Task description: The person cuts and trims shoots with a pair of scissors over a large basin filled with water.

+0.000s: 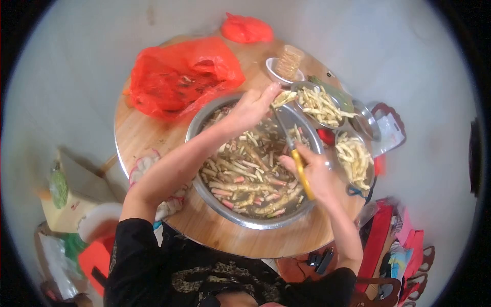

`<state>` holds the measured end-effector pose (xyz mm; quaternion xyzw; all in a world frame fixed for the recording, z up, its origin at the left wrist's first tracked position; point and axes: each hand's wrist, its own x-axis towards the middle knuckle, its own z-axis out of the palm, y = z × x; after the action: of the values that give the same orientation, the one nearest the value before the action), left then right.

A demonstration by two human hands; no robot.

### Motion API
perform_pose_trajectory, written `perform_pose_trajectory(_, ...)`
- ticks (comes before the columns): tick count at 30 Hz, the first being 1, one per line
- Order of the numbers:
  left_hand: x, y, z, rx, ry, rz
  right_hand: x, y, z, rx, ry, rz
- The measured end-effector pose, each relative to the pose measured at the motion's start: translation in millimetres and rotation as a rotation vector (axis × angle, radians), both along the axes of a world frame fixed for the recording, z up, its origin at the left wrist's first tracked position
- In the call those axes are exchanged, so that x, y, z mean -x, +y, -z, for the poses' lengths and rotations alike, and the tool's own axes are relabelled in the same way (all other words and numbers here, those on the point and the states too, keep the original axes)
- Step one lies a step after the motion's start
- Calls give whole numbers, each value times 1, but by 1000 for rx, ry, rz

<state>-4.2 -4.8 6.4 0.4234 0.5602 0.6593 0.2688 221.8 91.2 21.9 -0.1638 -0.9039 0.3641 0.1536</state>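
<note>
A: Hands first, quick. What's held?

B: A pale root (284, 97) is pinched between thumb and fingers of the left hand (254, 108). A yellow-handled knife (303, 179) is gripped in the curled fingers of the right hand (311, 171), blade angled up toward the root; contact can't be told.

A: Why there?

B: Both are held above the steel basin (261, 223), probably so drips and scraps are caught. The handle's end is left jutting below the right palm, so control is likely taken close to the blade.

A: Below?

B: Pink-tipped pieces (245, 180) are spread in water, under and left of the right hand.

A: Beyond the rim?

B: Pale strips are piled in two bowls: the upper pile (319, 105) right of the left hand, the lower pile (354, 160) right of the right hand. Set for short reach, presumably.

A: Edges, room?

B: The right hand is hemmed in by rim and lower bowl. Ahead of the left hand, a wood strip is bounded by the red bag (184, 77) on the left and a white dish (297, 78) on the right. Farthest out, a small red bag (247, 28) is parked at the table's far edge.
</note>
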Motion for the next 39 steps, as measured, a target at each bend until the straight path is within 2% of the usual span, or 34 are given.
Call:
perform_pose_trajectory(2, 2, -3, 0, 35, 149, -46, 3, -8, 14, -54, 92, -42)
perform_pose_trajectory(3, 3, -2, 1, 37, 153, -48, 1, -7, 4, -51, 96, -44)
perform_pose_trajectory(5, 2, 3, 8, -299, 430, -270, -9, -1, -25, 954, -125, -99)
perform_pose_trajectory(6, 0, 1, 5, -297, 429, -258, -10, 1, -25, 1004, -32, -200)
perform_pose_trajectory(7, 0, -3, 1, -191, 425, -188, -10, 2, -27, 1003, -27, -193)
perform_pose_trajectory(8, -1, -6, -2, -83, 420, -123, -9, 1, -30, 815, 41, -110)
perform_pose_trajectory(9, -2, -5, 0, -78, 420, -119, -8, -1, -32, 630, 108, -29)
perform_pose_trajectory(10, -2, -3, 2, -110, 428, -141, -8, -1, -35, 457, 62, 54)
perform_pose_trajectory(11, -1, -1, 3, -142, 437, -163, -7, -1, -32, 461, 66, 53)
perform_pose_trajectory(13, -1, 0, 4, -205, 395, -142, -6, 0, -20, 293, 117, 64)
perform_pose_trajectory(14, -1, 1, 5, -271, 348, -124, -3, 4, -12, -9, 149, 64)
perform_pose_trajectory(15, 0, 2, 5, -270, 348, -121, -4, 0, -13, -7, 149, 67)
perform_pose_trajectory(17, 1, 3, 6, -266, 445, -170, -4, -10, -15, -254, 173, 133)
perform_pose_trajectory(18, -3, 0, 1, -264, 449, -166, -4, -9, -13, -251, 176, 136)
perform_pose_trajectory(20, -12, -6, -9, -165, 85, -93, -5, -6, -7, -236, 202, 100)
perform_pose_trajectory(24, -8, 0, -1, -183, 271, -187, 2, -12, -7, -341, 119, 133)
perform_pose_trajectory(26, 3, 6, 9, -257, 501, -281, 5, -14, -3, -239, 6, 95)
perform_pose_trajectory(27, 3, 4, 10, -235, 504, -266, 6, -17, 3, -214, 4, 104)
perform_pose_trajectory(29, 2, 3, 11, -238, 537, -254, 8, -22, 11, 141, -6, 87)
perform_pose_trajectory(30, 0, 0, 7, -228, 536, -251, 5, -22, 5, 342, -107, 6)
perform_pose_trajectory(31, -3, -3, 1, -196, 451, -225, 1, -17, 2, 353, -106, 6)
perform_pose_trajectory(33, -13, -8, -15, -162, 371, -187, -8, -3, -2, 1173, -49, -255)
perform_pose_trajectory(35, -24, -13, -28, -128, -15, -11, -12, -7, -2, 1217, 21, -277)
perform_pose_trajectory(37, -23, -14, -28, -136, -92, 66, -11, -12, -4, 979, 92, -220)
perform_pose_trajectory(39, -21, -12, -27, -139, -159, 149, -7, -18, -5, 908, 94, -177)
